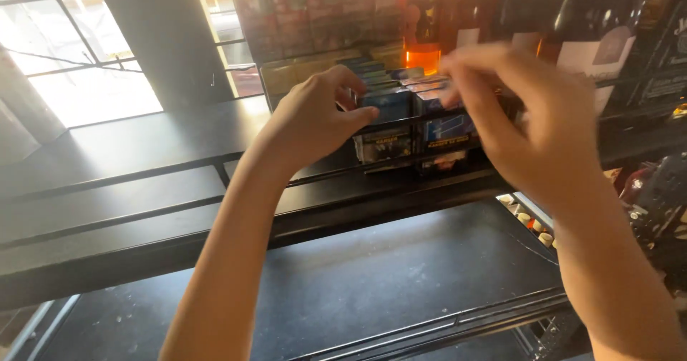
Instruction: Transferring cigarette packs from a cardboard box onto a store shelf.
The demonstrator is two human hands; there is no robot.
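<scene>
Blue packs (392,107) fill rack rows; left hand (315,118) pinches front pack, right hand (522,118) blurred, grip unclear, probably straightening neighbouring row.

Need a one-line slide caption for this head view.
Both hands reach into rows of small blue packs on a dark shelf: left hand on one pack, right hand blurred beside bottles.

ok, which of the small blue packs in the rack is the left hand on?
The left hand pinches the front blue pack of the left row; the neighbouring blue pack sits lower, under the blurred right hand.
</scene>
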